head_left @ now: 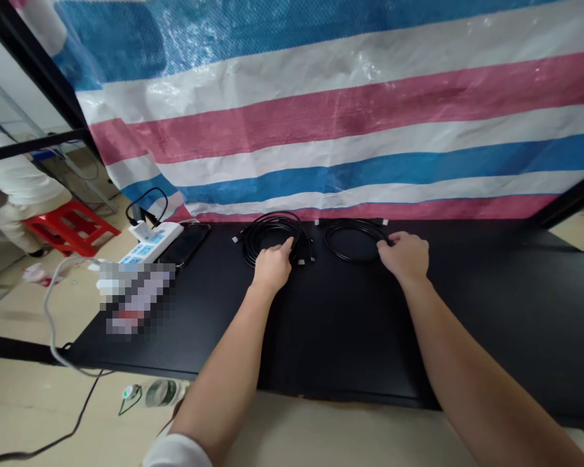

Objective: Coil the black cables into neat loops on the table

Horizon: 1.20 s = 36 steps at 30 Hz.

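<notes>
While right hand [405,255] is pinching small cable coil [349,259], left hand [273,266] is touching bigger coil [254,244] leftward, grip unclear; probably positioning, next needing steadiness.

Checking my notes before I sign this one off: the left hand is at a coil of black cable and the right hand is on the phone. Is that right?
Not quite: the right hand is not on the phone but at a second coil of black cable, as the head view shows. The left hand is at the other coil.
</notes>
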{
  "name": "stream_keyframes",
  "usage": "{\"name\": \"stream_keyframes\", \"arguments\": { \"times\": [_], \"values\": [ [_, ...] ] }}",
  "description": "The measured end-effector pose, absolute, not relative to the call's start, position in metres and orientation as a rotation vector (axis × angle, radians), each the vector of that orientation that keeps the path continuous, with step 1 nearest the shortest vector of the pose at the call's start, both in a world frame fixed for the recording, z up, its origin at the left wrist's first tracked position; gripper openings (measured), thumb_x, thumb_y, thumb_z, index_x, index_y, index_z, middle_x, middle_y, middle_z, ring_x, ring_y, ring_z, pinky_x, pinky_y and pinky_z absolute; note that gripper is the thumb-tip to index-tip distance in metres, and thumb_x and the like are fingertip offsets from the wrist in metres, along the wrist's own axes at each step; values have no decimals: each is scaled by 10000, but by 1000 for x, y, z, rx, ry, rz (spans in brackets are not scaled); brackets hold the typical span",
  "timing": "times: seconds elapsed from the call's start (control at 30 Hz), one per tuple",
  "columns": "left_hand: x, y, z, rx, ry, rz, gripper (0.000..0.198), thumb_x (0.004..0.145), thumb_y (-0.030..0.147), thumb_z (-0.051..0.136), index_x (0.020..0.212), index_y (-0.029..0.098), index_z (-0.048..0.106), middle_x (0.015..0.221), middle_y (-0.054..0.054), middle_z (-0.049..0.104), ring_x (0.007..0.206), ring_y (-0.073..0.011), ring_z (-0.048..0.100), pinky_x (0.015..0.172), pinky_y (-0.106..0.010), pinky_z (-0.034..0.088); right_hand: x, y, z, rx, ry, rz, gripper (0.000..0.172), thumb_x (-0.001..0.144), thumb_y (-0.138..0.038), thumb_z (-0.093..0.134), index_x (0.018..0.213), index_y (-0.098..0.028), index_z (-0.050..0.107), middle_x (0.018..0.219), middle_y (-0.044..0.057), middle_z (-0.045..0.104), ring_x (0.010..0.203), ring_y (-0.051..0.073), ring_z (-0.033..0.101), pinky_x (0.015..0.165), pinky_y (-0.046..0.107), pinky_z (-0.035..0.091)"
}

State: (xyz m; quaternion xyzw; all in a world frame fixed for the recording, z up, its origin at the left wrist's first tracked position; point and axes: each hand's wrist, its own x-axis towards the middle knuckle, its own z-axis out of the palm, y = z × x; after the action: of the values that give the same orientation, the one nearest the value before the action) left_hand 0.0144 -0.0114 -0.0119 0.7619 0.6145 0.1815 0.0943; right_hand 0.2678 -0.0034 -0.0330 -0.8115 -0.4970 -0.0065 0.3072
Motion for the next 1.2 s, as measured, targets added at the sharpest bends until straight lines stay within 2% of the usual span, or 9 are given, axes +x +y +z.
{"name": "stream_keyframes", "arguments": {
  "times": [0.23, 0.33, 0.53, 0.63, 0.7, 0.83, 1.03, 1.13, 1.2],
  "values": [
    [21, -16, -4, 2323, 1937, 475, 283, 828, 234, 479, 882, 201, 755, 943, -110, 728, 950, -260, 649, 878, -369, 466, 273, 1, -41, -2185, -1236, 42, 245, 690, -375, 574, 781, -161, 650, 843, 153, 644, 908, 325, 569, 824, 459, 421],
    [23, -16, -3, 2323, 1951, 542, 355, 881, 338, 444, 811, 185, 757, 987, -128, 721, 989, -277, 638, 902, -389, 452, 274, 1, -38, -2194, -1197, 184, 188, 665, -385, 629, 677, -198, 623, 773, 139, 639, 902, 335, 590, 795, 460, 442],
    [22, -15, -7, 2287, 1877, 515, 341, 871, 223, 454, 1122, 229, 686, 1083, -93, 697, 983, -241, 649, 850, -332, 486, 279, -1, -35, -2086, -1031, 355, 139, 586, -221, 656, 506, -246, 544, 590, 72, 586, 829, 324, 624, 744, 448, 460],
    [22, -16, -6, 2275, 1849, 478, 339, 868, 209, 437, 1064, 229, 713, 1096, -83, 693, 980, -242, 653, 847, -326, 492, 279, 0, -32, -1929, -870, 386, 126, 564, -183, 650, 507, -241, 555, 572, 40, 586, 781, 281, 621, 720, 395, 465],
    [23, -17, -5, 2264, 1841, 486, 327, 854, 216, 456, 1047, 226, 720, 1080, -82, 698, 968, -246, 657, 836, -327, 498, 279, 0, -30, -1725, -738, 508, 96, 570, -190, 650, 534, -229, 570, 543, 8, 561, 653, 216, 587, 599, 328, 451],
    [20, -14, -7, 2308, 1811, 607, 275, 814, 235, 511, 977, 199, 730, 981, -91, 719, 923, -250, 664, 844, -353, 498, 281, -1, -24, -1232, -591, 925, 86, 587, -204, 678, 631, -211, 604, 532, -33, 522, 433, 103, 424, 383, 233, 303],
    [21, -10, -22, 2428, 1712, 1302, 356, 829, 362, 530, 1094, 159, 654, 1066, -134, 686, 1046, -266, 608, 896, -414, 449, 288, -11, -18, -839, -819, 1172, 131, 620, -216, 718, 729, -227, 645, 595, -25, 509, 462, 93, 397, 382, 238, 318],
    [32, -14, -28, 2519, 1546, 1287, 477, 823, 457, 559, 1190, 154, 587, 1092, -146, 672, 1042, -262, 605, 888, -407, 439, 285, -16, -14, -777, -881, 1201, 134, 598, -243, 728, 714, -246, 663, 586, -18, 492, 486, 109, 377, 390, 254, 300],
    [40, -17, -31, 2535, 1466, 1237, 433, 847, 434, 544, 1177, 156, 581, 1031, -135, 684, 974, -242, 627, 865, -393, 445, 283, -20, -11, -753, -932, 1208, 127, 586, -272, 734, 694, -259, 669, 565, -17, 474, 487, 113, 360, 393, 259, 290]
  ]
}}
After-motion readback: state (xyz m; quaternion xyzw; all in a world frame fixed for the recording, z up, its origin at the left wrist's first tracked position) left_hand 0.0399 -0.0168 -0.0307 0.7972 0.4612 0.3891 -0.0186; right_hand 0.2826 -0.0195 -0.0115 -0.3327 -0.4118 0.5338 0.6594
